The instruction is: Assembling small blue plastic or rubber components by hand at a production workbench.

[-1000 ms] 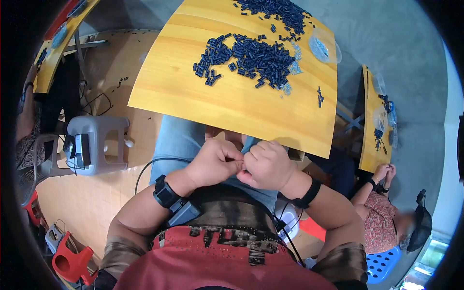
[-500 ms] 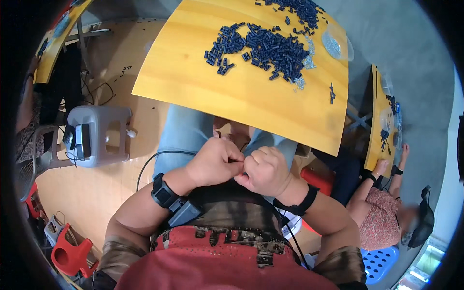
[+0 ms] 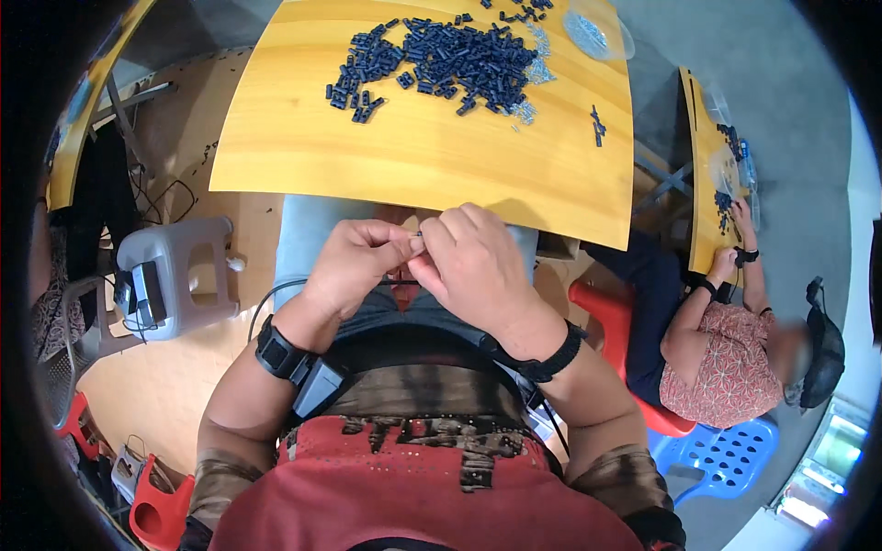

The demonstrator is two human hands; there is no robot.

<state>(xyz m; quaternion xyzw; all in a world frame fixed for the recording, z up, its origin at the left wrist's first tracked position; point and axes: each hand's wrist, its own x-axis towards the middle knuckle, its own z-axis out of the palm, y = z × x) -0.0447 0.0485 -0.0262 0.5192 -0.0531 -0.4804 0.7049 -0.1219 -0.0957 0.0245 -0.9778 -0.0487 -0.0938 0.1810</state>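
Note:
My left hand (image 3: 358,262) and my right hand (image 3: 482,266) meet above my lap, just in front of the table's near edge. Both are closed in a pinch, fingertips against each other. A tiny dark bit (image 3: 418,235) shows between them; the fingers cover most of it, so its kind cannot be told. On the yellow table (image 3: 404,165) beyond lies a big heap of small black plastic parts (image 3: 469,64). Beside its right side are small silver metal pieces (image 3: 540,66). A short joined row of black parts (image 3: 598,126) lies apart near the right edge.
A clear tub (image 3: 588,35) with silver pieces stands at the far right of the table. To the left is a grey plastic stool (image 3: 175,271) with a black device on it. On the right a co-worker (image 3: 717,358) sits at another yellow table (image 3: 706,211). A cable crosses my lap.
My view has shifted, so the table appears further left and higher. Both hands have moved toward the table edge, and the right fingers have straightened somewhat. The co-worker's hand has moved onto their table.

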